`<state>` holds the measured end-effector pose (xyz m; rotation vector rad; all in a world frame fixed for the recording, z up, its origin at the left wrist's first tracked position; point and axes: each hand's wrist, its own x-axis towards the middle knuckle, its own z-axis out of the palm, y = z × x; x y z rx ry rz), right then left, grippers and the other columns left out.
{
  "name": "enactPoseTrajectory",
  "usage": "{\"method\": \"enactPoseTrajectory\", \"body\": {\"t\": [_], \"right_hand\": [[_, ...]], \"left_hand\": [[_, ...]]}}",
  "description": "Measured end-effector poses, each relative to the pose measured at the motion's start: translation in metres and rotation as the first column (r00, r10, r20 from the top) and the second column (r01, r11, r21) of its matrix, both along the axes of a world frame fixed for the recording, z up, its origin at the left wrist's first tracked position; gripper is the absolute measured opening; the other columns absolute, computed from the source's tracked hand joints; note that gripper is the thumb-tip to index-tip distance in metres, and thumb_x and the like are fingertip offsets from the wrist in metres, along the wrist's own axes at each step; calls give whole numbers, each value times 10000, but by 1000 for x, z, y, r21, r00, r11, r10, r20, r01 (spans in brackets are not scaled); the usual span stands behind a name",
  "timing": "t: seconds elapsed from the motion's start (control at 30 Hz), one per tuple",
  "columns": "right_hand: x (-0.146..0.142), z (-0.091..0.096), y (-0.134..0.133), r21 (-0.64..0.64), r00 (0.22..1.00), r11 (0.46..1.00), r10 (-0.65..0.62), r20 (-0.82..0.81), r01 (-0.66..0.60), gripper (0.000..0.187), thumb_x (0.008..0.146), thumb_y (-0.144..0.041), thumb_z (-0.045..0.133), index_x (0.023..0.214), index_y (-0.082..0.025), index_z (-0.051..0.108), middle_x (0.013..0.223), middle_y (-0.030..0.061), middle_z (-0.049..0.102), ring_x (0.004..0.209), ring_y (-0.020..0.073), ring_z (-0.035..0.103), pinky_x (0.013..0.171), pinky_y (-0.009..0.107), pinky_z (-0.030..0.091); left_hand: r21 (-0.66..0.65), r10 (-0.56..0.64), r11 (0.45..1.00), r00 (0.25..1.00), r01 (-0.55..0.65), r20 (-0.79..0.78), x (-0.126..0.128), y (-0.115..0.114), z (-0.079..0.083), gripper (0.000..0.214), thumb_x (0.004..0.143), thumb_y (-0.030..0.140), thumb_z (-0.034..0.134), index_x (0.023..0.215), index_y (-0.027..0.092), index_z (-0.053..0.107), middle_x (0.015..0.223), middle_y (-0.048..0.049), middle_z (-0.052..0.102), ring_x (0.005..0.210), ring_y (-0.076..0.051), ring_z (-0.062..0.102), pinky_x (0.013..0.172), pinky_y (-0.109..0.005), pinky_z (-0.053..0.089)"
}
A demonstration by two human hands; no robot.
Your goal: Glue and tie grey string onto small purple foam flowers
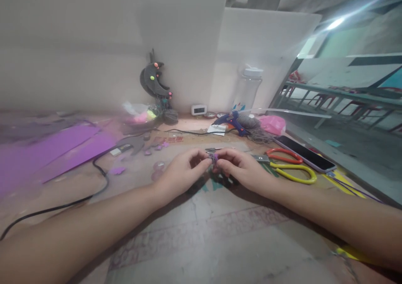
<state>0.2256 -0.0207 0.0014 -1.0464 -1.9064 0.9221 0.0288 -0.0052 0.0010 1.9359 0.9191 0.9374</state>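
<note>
Above the plastic-covered, pale tabletop (194,252), left hand (180,169) and right hand (243,167) jointly pinch a small grey-and-purple piece (214,158), which a loosened grip might drop.

And here, low over a cluttered table (72,183), the left hand (184,169) and the right hand (243,169) sit close together, pinching a tiny purple-and-grey piece (214,157) between them! To the right, a red handle (284,150) and a yellow handle (292,166), then a phone (304,153) lying flat. Behind, a blue glue gun (234,120) beside grey yarn (251,124); over left, purple sheets (78,142) and a black cable (63,205).
</note>
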Motion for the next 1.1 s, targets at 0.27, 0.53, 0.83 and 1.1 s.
{"method": "enactPoseTrajectory", "body": {"t": [0.27,0.53,0.83,1.1], "right_hand": [[2,3,1,62,995,994,-93,44,90,185,890,-337,544,841,-176,620,667,-5,640,582,114,559,552,241,438],[2,2,1,104,984,989,-118,134,105,198,896,-337,538,836,-171,627,689,-1,650,573,109,555,565,243,437],[2,2,0,98,985,992,-96,142,83,199,898,-340,546,816,-173,617,682,-4,642,578,108,559,558,235,434],[3,0,2,41,998,999,-27,51,25,225,907,-375,539,873,-168,619,699,2,637,581,107,560,569,239,449]], "left_hand": [[-75,-74,994,997,76,35,0,0,-5,235,868,379,589,992,183,627,921,-39,675,843,-181,627,742,-288,497],[-26,-2,1000,999,3,34,-1,1,-1,328,940,424,457,896,171,662,848,-33,664,823,-175,610,749,-270,472],[30,16,999,998,-15,-59,-1,-2,2,199,893,329,518,861,184,650,816,-10,674,789,-169,614,726,-268,456],[62,20,998,997,-15,-76,-2,-3,1,175,893,302,516,853,194,648,808,3,677,788,-160,614,741,-264,454]]}}
